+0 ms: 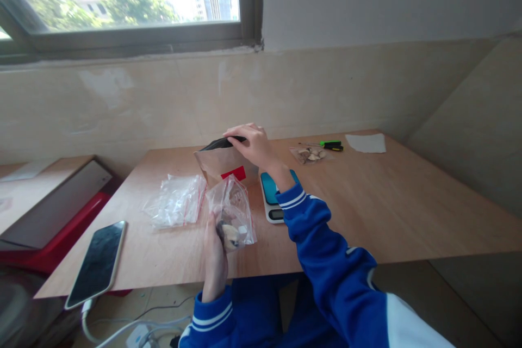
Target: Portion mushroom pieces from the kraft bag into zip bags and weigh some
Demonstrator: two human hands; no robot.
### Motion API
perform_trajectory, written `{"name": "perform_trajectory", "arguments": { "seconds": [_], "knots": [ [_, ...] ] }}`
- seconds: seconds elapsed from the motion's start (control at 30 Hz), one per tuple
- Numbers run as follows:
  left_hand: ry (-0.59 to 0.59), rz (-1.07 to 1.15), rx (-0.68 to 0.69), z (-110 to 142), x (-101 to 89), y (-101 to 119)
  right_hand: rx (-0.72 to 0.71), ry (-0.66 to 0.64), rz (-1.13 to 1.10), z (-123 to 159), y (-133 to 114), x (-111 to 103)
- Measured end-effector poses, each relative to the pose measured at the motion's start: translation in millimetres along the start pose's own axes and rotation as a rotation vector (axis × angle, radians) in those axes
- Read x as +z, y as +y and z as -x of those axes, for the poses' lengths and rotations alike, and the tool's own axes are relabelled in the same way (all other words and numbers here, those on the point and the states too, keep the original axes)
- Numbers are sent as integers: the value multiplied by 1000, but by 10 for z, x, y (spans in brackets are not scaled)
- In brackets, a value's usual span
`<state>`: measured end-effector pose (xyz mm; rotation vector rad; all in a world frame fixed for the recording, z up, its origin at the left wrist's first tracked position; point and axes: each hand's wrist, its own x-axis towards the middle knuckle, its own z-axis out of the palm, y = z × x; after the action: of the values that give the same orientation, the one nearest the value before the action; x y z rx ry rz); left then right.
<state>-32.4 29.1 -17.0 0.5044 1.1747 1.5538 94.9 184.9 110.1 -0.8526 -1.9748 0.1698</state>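
My left hand point(214, 258) grips a clear zip bag point(233, 212) with red-edged seal near the table's front edge. Pale and dark chunks, perhaps dried mushroom pieces, sit at the bottom of this bag against my fingers. My right hand point(253, 147) is raised and pinches the black top edge of a brown kraft paper pouch point(216, 162) with a red label. The pouch stands behind the clear bag, and its inside is hidden. A flattened empty-looking zip bag point(175, 201) lies to the left of my left hand.
A digital kitchen scale point(270, 198) sits under my right forearm. Farther back on the plywood table point(387, 212) are a small bag of pale pieces point(310, 155), a green-handled screwdriver point(332, 144) and white paper point(366, 143). A smartphone point(95, 263) with a charging cable lies at the front left.
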Motion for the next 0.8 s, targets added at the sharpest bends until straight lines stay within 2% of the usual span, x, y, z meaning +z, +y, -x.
{"name": "perform_trajectory", "arguments": {
  "seconds": [0.1, 0.2, 0.27, 0.33, 0.37, 0.43, 0.47, 0.57, 0.67, 0.8],
  "knots": [
    [-23, 28, 24, 6, 18, 22, 13, 9, 25, 41, -62, -14],
    [4, 56, 72, 1, 32, 48, 44, 54, -198, 156, -166, -119],
    [21, 59, 109, -8, 30, 55, 97, -59, -452, 282, -244, -229],
    [15, 30, 161, -18, 21, 49, 163, -276, -634, 436, -315, -334],
    [11, 10, 181, -21, 19, 44, 193, -388, -656, 517, -346, -371],
    [25, -14, 215, -19, 24, 33, 236, -559, -587, 669, -399, -397],
    [41, -16, 232, -13, 32, 29, 251, -606, -529, 736, -421, -384],
    [55, -32, 278, 18, 59, 30, 279, -666, -378, 876, -477, -272],
    [39, -138, 310, 51, 60, 43, 255, -712, -295, 925, -524, -155],
    [82, -266, 359, 58, 21, 46, 144, -745, -419, 926, -553, -76]
  ]
}}
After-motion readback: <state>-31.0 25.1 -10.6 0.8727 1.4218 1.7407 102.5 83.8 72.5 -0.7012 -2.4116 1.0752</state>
